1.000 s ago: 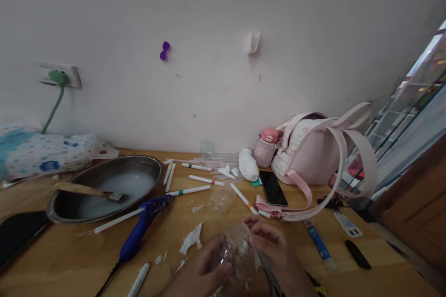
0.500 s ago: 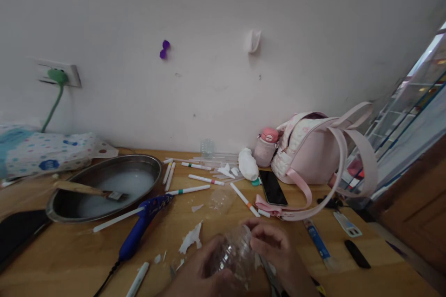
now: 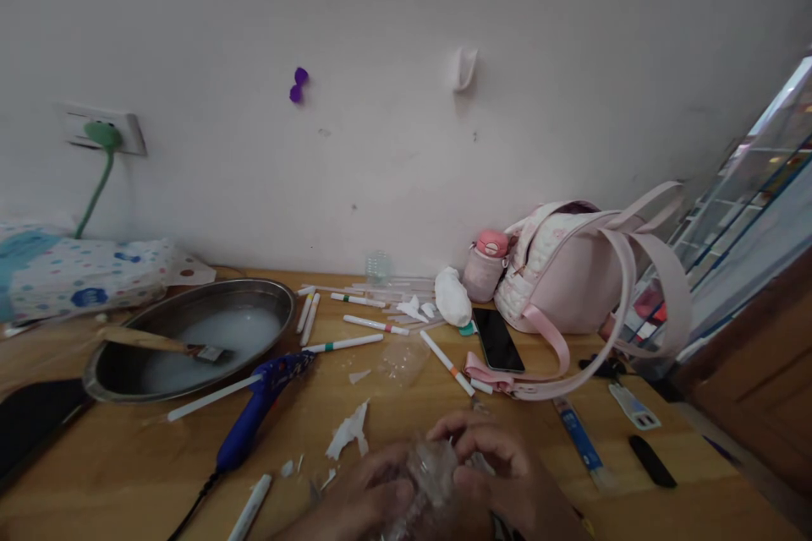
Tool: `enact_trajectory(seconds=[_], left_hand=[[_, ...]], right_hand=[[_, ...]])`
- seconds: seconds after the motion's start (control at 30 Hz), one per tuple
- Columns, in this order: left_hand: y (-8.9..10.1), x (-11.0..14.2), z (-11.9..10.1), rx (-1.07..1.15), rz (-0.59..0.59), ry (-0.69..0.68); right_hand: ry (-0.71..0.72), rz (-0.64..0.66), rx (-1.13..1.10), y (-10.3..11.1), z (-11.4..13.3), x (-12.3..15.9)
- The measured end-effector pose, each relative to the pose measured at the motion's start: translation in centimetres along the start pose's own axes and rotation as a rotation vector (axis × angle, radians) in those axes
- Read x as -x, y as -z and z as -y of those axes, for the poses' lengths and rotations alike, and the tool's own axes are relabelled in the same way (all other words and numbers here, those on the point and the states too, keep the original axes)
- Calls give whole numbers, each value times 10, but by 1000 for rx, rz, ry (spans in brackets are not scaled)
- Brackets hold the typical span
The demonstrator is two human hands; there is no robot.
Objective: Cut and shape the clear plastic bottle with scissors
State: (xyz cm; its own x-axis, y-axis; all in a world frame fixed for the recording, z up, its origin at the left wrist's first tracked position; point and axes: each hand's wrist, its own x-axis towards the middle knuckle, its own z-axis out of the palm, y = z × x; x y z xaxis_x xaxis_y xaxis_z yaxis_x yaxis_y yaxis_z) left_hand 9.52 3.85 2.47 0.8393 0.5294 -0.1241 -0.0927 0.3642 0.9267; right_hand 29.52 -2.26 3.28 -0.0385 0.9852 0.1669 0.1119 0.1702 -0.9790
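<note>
Near the front edge of the table, my left hand (image 3: pixel 374 492) and my right hand (image 3: pixel 491 465) grip a clear, ridged piece of plastic bottle (image 3: pixel 431 478) between them. My left fingers wrap its left side, and my right thumb and fingers close on its right side. The lower part of the plastic is cut off by the frame edge. Beneath my right hand lies a partly hidden metal tool, too covered to name. Torn white paper scraps (image 3: pixel 348 431) lie just beyond my left hand, and another clear plastic piece (image 3: pixel 403 362) rests farther back.
Left of my hands lies a blue glue gun (image 3: pixel 254 414). Behind it stands a metal basin (image 3: pixel 288 313) of whitish liquid with a brush (image 3: pixel 158 342) across it. Several markers (image 3: pixel 447 362), a phone (image 3: pixel 499 341) and a pink backpack (image 3: pixel 571 287) are toward the back and right.
Both hands have shifted slightly, and the plastic piece has turned and dropped a little lower between them. My right fingers have moved down a little. The things on the table stay put.
</note>
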Motion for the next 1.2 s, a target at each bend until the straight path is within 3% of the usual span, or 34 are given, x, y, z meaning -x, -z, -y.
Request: enact_trajectory(seconds=[0.23,0.37,0.6,0.9,1.07,1.2], left_hand=[[3,-5,8,62,21,-16],[3,-5,8,39,28,-39],[0,-4,6,27,-112,-32],[-4,-4,2,2,-208,-38],[-1,-11,13,132,-178,-20],[10,-26,35,330,-194,-6]], right_hand=[[-18,-77,-15,-2,-8,-6],[-36,-33,-24,1,-12,-10],[-14,-216,-68,-5,-17,-14],[-73,-340,-167,-15,-20,-19],[-109,-410,-243,-16,-28,-20],[-185,-533,-326,-11,-33,-21]])
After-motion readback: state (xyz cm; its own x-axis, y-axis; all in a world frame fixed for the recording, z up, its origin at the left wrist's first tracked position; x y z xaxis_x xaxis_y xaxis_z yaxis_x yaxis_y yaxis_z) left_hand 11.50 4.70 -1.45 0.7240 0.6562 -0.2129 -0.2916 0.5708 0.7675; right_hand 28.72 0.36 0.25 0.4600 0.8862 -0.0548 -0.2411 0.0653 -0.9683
